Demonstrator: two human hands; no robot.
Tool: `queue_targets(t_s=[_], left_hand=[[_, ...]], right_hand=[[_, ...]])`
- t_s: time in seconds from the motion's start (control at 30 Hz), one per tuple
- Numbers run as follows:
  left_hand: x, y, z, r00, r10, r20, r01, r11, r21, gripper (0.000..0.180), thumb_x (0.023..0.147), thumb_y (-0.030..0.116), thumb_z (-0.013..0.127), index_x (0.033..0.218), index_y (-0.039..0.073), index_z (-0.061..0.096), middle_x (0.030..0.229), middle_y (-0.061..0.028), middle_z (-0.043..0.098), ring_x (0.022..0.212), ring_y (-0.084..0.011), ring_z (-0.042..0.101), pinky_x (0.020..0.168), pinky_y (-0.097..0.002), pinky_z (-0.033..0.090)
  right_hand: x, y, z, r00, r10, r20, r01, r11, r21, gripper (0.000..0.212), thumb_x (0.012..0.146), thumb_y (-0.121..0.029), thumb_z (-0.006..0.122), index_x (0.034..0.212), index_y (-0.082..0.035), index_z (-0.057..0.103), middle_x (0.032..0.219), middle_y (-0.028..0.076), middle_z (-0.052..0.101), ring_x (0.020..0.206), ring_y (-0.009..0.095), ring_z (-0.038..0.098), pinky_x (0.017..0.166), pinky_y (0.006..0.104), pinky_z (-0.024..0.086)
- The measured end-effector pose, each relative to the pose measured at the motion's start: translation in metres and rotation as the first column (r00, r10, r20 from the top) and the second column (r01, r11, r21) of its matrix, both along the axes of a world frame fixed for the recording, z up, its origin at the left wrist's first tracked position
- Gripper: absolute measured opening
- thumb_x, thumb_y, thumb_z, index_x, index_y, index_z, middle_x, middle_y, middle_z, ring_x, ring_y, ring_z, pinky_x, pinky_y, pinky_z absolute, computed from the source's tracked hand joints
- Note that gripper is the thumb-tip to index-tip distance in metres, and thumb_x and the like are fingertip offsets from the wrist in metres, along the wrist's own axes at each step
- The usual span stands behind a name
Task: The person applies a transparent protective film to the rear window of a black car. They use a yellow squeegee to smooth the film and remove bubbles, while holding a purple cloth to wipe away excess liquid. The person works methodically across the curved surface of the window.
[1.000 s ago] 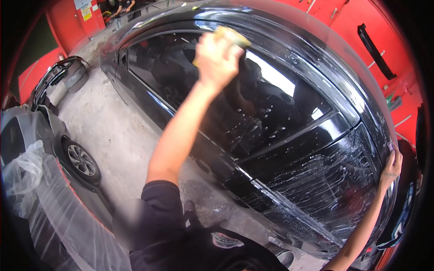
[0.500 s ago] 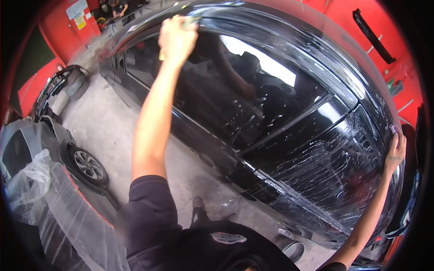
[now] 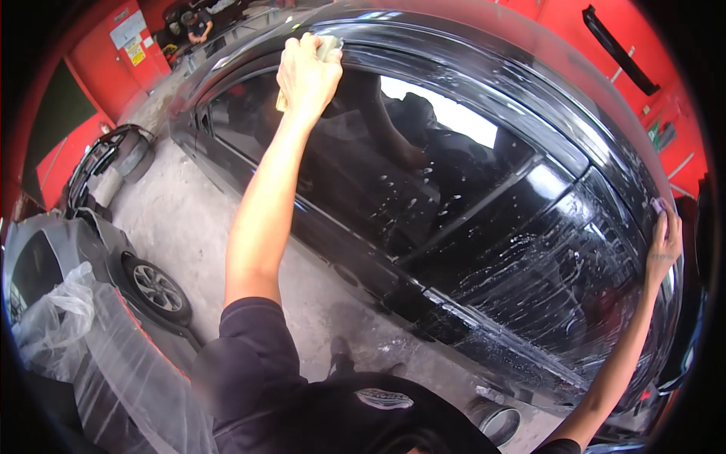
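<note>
A black car (image 3: 355,163) with wet, soapy white streaks on its side windows and roof edge fills the middle and right. At the far end of the roof edge, above the side window, my left hand (image 3: 308,79) is closed round a pale yellowish sponge (image 3: 330,48), which shows past the fingers and at the heel of the hand. Far to the right, my right hand (image 3: 665,238) presses a small lilac pad (image 3: 659,205) against the car's roof edge near the rear; the fingers partly hide it.
To the left stands a grey car (image 3: 113,250) partly draped in clear plastic sheeting (image 3: 113,333). A dark bumper part (image 3: 98,163) lies on the concrete floor (image 3: 189,204). A bucket (image 3: 499,424) stands close to my right side. Another person (image 3: 198,26) is in the far background.
My left hand has moved slightly right and down in the picture, and more of the sponge shows. The right hand stays at nearly the same spot. The whole view has shifted a little.
</note>
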State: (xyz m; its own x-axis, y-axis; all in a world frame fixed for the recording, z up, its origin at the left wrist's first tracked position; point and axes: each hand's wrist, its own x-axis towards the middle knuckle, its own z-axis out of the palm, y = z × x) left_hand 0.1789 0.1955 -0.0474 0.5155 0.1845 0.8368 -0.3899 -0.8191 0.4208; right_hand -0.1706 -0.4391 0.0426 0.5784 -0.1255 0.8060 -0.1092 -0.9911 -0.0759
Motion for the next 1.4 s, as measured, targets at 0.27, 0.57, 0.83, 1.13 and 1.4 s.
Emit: queue_targets(t_s=[0.27, 0.57, 0.83, 1.13, 1.4], left_hand=[[-0.093, -0.124, 0.013, 0.915, -0.334, 0.228, 0.309, 0.941, 0.137, 0.029, 0.082, 0.024, 0.083, 0.103, 0.009, 0.071, 0.099, -0.0151, 0.063, 0.096, -0.0357, 0.066, 0.083, -0.0489, 0.056], [-0.041, -0.060, 0.008, 0.997, 0.070, 0.024, -0.068, 0.997, -0.043, 0.029, 0.089, 0.029, 0.079, 0.105, 0.006, 0.070, 0.109, -0.0159, 0.066, 0.101, -0.0393, 0.066, 0.088, -0.0506, 0.055], [-0.061, -0.089, 0.001, 0.910, -0.284, 0.301, 0.227, 0.951, 0.209, 0.031, 0.084, 0.025, 0.082, 0.106, 0.006, 0.072, 0.104, -0.0159, 0.064, 0.095, -0.0372, 0.066, 0.084, -0.0478, 0.055], [-0.071, -0.117, -0.014, 0.878, -0.295, 0.378, 0.268, 0.956, 0.123, 0.031, 0.080, 0.029, 0.079, 0.100, 0.006, 0.070, 0.097, -0.0185, 0.061, 0.091, -0.0388, 0.061, 0.082, -0.0506, 0.050], [0.004, 0.026, -0.026, 0.996, -0.082, 0.032, 0.087, 0.967, -0.238, 0.033, 0.089, 0.027, 0.081, 0.110, 0.004, 0.070, 0.110, -0.0172, 0.065, 0.109, -0.0384, 0.066, 0.093, -0.0521, 0.054]], right_hand=[[-0.001, 0.004, 0.002, 0.999, 0.003, 0.054, 0.002, 0.995, -0.096, 0.030, 0.111, -0.018, 0.057, 0.131, -0.001, 0.071, 0.125, 0.012, 0.072, 0.114, 0.022, 0.068, 0.099, 0.0323, 0.049], [0.010, 0.034, 0.001, 0.992, 0.023, 0.125, -0.011, 0.996, -0.091, 0.027, 0.108, -0.015, 0.060, 0.128, -0.004, 0.073, 0.112, 0.010, 0.072, 0.090, 0.016, 0.065, 0.082, 0.0292, 0.051], [0.000, 0.023, 0.000, 0.993, -0.004, 0.120, 0.018, 0.993, -0.114, 0.027, 0.108, -0.015, 0.060, 0.128, -0.003, 0.073, 0.109, 0.007, 0.071, 0.086, 0.012, 0.064, 0.078, 0.0268, 0.051], [0.005, 0.026, 0.005, 0.994, 0.006, 0.109, 0.006, 0.994, -0.109, 0.027, 0.108, -0.014, 0.060, 0.129, -0.003, 0.073, 0.112, 0.008, 0.072, 0.093, 0.014, 0.065, 0.083, 0.0278, 0.050], [0.009, 0.017, -0.001, 0.996, 0.027, 0.081, -0.018, 0.994, -0.108, 0.029, 0.109, -0.017, 0.058, 0.130, -0.002, 0.072, 0.118, 0.010, 0.073, 0.102, 0.020, 0.069, 0.089, 0.0306, 0.052]])
